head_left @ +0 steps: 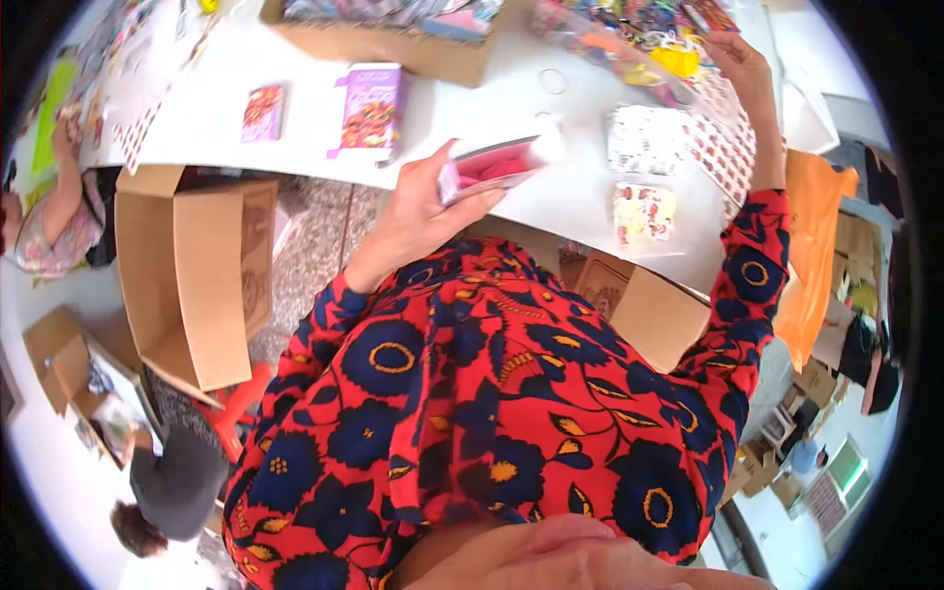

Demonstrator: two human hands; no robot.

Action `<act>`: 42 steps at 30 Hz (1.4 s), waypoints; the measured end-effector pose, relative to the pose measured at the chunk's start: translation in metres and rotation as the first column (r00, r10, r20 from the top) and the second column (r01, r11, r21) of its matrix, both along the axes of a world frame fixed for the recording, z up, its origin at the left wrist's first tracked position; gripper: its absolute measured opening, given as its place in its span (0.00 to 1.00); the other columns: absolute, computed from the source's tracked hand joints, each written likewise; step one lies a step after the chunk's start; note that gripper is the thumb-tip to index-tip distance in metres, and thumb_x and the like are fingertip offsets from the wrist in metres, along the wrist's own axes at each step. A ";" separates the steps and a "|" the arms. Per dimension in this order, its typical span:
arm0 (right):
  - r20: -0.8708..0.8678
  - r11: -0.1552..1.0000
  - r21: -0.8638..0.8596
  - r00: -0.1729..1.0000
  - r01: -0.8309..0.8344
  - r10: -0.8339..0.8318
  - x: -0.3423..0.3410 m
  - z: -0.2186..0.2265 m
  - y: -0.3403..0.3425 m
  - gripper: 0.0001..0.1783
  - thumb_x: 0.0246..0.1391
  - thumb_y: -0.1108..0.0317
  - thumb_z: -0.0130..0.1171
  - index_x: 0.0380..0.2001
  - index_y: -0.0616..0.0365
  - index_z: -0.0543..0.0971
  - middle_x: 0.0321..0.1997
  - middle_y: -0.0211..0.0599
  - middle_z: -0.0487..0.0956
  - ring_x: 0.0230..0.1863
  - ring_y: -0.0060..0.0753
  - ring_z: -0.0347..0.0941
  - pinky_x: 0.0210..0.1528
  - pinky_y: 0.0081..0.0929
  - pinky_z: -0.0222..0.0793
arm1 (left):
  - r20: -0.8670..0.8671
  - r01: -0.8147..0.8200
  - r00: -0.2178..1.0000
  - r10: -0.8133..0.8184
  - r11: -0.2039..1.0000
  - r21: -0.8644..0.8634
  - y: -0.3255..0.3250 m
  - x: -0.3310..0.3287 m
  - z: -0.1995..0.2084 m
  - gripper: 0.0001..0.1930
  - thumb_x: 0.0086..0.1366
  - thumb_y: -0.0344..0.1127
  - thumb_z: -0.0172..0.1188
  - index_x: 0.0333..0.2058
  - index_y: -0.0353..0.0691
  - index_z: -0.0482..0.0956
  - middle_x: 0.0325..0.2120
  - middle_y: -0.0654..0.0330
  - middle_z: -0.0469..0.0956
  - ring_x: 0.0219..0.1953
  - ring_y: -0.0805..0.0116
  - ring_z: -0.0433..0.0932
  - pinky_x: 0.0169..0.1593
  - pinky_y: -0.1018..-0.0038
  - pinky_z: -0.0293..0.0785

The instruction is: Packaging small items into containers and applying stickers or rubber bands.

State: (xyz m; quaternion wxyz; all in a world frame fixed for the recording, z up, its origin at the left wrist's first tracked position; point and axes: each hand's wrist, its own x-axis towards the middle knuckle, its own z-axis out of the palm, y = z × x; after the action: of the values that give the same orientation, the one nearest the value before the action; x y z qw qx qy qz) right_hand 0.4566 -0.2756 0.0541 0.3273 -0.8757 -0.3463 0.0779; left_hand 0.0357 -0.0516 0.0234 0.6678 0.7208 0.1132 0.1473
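From the head view, bare white table [580,187] lies between its near edge and a cardboard carton [393,54] of plastic-wrapped packets. Above that edge, the left hand [423,211] grips a small open box [497,169], pink inside, slanting rightward and slightly away, white flap rightmost. The right hand [737,64] is at a colourful pile [644,29]; whether its fingers grip anything, I can't tell.

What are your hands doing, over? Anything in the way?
Left hand holding open purple box. Right hand at colourful pile, grip unclear. Clear bag beside pile, possibly in the way. Over.
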 end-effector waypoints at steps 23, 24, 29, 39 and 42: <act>0.300 0.994 0.056 0.951 -0.095 0.074 -0.146 -0.025 -0.017 0.09 0.52 0.72 0.59 0.38 0.54 0.79 0.26 0.30 0.78 0.20 0.19 0.69 0.24 0.20 0.67 | -0.040 -0.109 0.994 0.104 0.986 -0.130 -0.004 0.001 -0.012 0.17 0.56 0.28 0.63 0.44 0.30 0.73 0.37 0.57 0.79 0.38 0.73 0.77 0.43 0.76 0.72; 0.225 0.993 -0.115 0.972 -0.039 0.065 -0.153 -0.037 -0.031 0.09 0.51 0.72 0.59 0.38 0.54 0.79 0.29 0.31 0.79 0.21 0.21 0.69 0.26 0.21 0.68 | -0.056 -0.120 0.992 0.112 0.979 -0.164 -0.004 0.001 -0.012 0.16 0.57 0.29 0.63 0.43 0.29 0.73 0.37 0.58 0.79 0.38 0.73 0.76 0.43 0.75 0.72; 0.157 0.971 -0.209 0.976 -0.114 0.149 -0.166 -0.071 -0.051 0.13 0.45 0.74 0.60 0.38 0.54 0.77 0.36 0.31 0.77 0.28 0.33 0.72 0.34 0.28 0.70 | -0.074 -0.082 0.995 0.073 0.987 -0.136 -0.009 0.005 -0.017 0.18 0.57 0.29 0.63 0.45 0.29 0.72 0.38 0.57 0.79 0.38 0.74 0.76 0.44 0.75 0.72; 0.147 0.912 -0.360 0.953 -0.196 0.263 -0.155 -0.088 -0.048 0.10 0.45 0.72 0.59 0.34 0.51 0.75 0.39 0.33 0.73 0.36 0.41 0.74 0.39 0.34 0.70 | -0.095 -0.023 0.995 0.008 0.987 -0.159 -0.021 0.003 -0.008 0.20 0.57 0.30 0.63 0.46 0.29 0.70 0.39 0.56 0.78 0.41 0.74 0.76 0.47 0.76 0.71; 0.132 0.905 -0.365 0.949 -0.221 0.285 -0.156 -0.085 -0.046 0.07 0.45 0.71 0.59 0.31 0.51 0.76 0.37 0.33 0.73 0.36 0.42 0.74 0.38 0.35 0.70 | -0.094 -0.016 0.996 0.002 0.990 -0.142 -0.022 0.003 -0.008 0.19 0.58 0.29 0.63 0.46 0.29 0.70 0.39 0.56 0.78 0.41 0.74 0.76 0.47 0.76 0.71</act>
State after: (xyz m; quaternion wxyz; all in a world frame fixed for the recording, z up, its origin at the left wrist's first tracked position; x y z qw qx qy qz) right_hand 0.3008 -0.3221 -0.0313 0.1226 -0.8702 -0.4668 0.0988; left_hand 0.0386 -0.0733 0.0157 0.7110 0.6767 0.1579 0.1080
